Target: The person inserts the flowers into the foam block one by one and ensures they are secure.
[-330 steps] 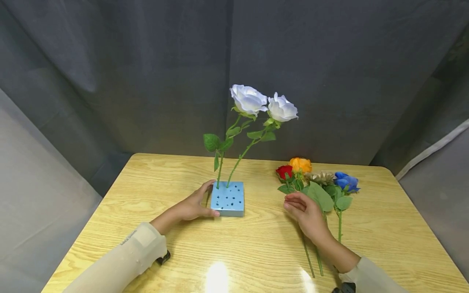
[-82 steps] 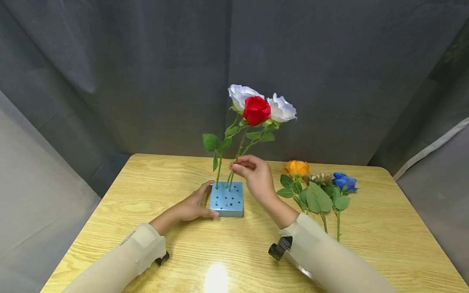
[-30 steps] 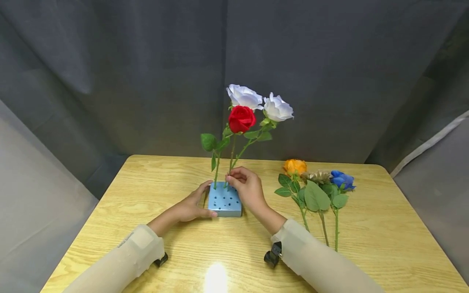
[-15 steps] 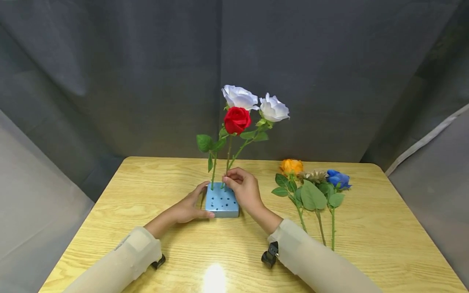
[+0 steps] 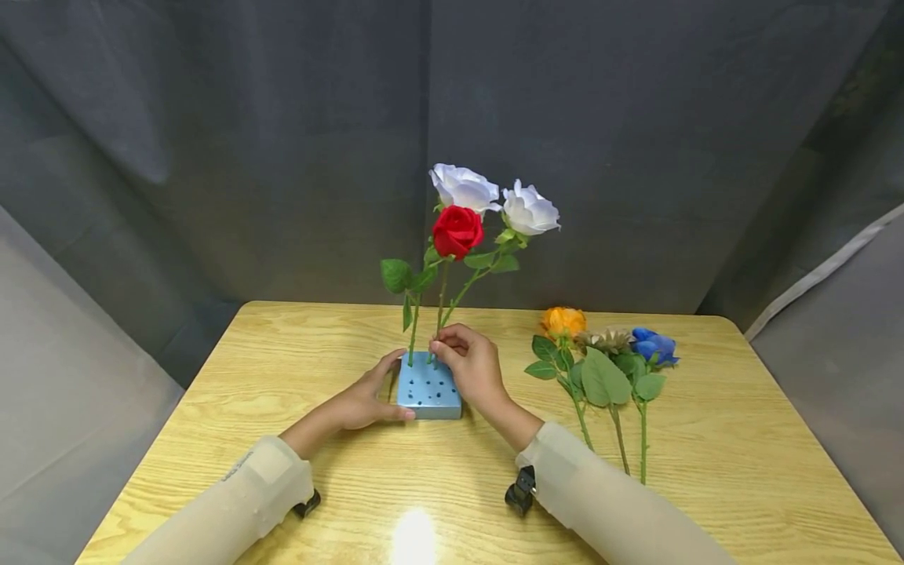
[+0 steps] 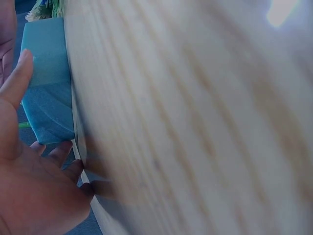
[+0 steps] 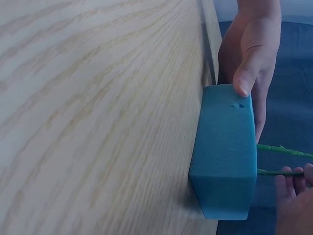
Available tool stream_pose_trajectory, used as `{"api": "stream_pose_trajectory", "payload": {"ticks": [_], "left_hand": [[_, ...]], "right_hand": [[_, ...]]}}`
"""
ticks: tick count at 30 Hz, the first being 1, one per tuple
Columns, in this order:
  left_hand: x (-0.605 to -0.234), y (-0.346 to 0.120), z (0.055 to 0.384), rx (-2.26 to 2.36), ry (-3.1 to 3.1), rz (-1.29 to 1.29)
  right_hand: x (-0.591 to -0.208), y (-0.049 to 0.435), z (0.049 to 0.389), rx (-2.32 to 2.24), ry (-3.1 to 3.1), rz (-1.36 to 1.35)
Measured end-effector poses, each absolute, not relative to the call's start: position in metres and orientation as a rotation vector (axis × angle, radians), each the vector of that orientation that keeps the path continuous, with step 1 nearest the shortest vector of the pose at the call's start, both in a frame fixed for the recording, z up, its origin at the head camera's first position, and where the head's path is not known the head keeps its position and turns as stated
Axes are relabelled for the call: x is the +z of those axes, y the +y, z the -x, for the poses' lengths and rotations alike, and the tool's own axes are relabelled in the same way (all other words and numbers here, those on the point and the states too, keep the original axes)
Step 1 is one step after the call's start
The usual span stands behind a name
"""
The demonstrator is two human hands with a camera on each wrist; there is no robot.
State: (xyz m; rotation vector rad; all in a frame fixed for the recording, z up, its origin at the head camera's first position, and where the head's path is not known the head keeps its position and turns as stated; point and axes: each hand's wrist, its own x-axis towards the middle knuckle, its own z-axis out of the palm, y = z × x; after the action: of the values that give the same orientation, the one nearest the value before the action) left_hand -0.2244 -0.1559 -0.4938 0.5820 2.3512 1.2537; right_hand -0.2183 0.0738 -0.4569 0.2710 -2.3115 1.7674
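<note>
A light-blue block point(image 5: 429, 392) with several holes in its top stands on the table. My left hand point(image 5: 363, 400) holds it from the left, thumb on the front face and fingers round toward the back. Two white roses point(image 5: 463, 187) stand in its back holes, stems leaning right. With thumb and fingertips, my right hand point(image 5: 475, 369) pinches the red rose point(image 5: 457, 232) low on its stem. That stem's lower end meets the block's top near the back edge; how deep it sits cannot be told. In the right wrist view, green stems point(image 7: 283, 149) come out of the block point(image 7: 225, 142).
On the right of the wooden table point(image 5: 282, 345) lie an orange flower point(image 5: 563, 322), a beige flower point(image 5: 609, 340) and a blue rose point(image 5: 654, 346), stems toward the front. A dark curtain point(image 5: 565, 118) hangs behind the table's back edge.
My right hand took the red rose from the flowers on the right, carried it to the block and lowered its stem. My left hand kept holding the block. The last half second shows hardly any movement.
</note>
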Motion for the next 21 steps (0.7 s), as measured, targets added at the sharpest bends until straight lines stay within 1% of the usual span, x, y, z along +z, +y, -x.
{"api": "stream_pose_trajectory", "payload": {"ticks": [21], "left_hand": [[-0.494,-0.156,0.224,1.265,2.348,-0.575]], "right_hand": [[-0.470,0.073,0.221,1.759,-2.349,-0.295]]}}
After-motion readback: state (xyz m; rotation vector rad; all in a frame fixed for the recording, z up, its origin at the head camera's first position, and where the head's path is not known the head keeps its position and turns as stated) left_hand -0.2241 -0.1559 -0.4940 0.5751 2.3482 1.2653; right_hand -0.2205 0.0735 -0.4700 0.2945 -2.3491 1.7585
